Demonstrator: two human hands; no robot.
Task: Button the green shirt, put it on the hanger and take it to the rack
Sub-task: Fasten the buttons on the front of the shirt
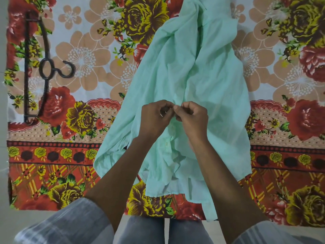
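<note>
The green shirt [190,81] lies spread out in the middle of the flowered cloth [91,131], running from 12 o'clock down to 6 o'clock, with the collar end near the person. It lies flat and long like this so the two front edges can meet and the buttons can line up with their holes.

Both hands sit on the shirt's front, just below the middle of the picture. The left hand [154,117] is curled and pinches one edge of the shirt front. The right hand [191,115] is curled too and pinches the other edge. Their fingertips touch each other, most likely to push a small button through its hole. The button itself is too small to see. Lower down, toward 6 o'clock, the shirt front looks joined, so I think some buttons are done already and the ones farther up, toward 12 o'clock, are not.

The dark hanger [44,67] waits at 9 o'clock on the cloth, well apart from the shirt. It is out of the way now but near enough to grab next. The rack is not in view.
</note>
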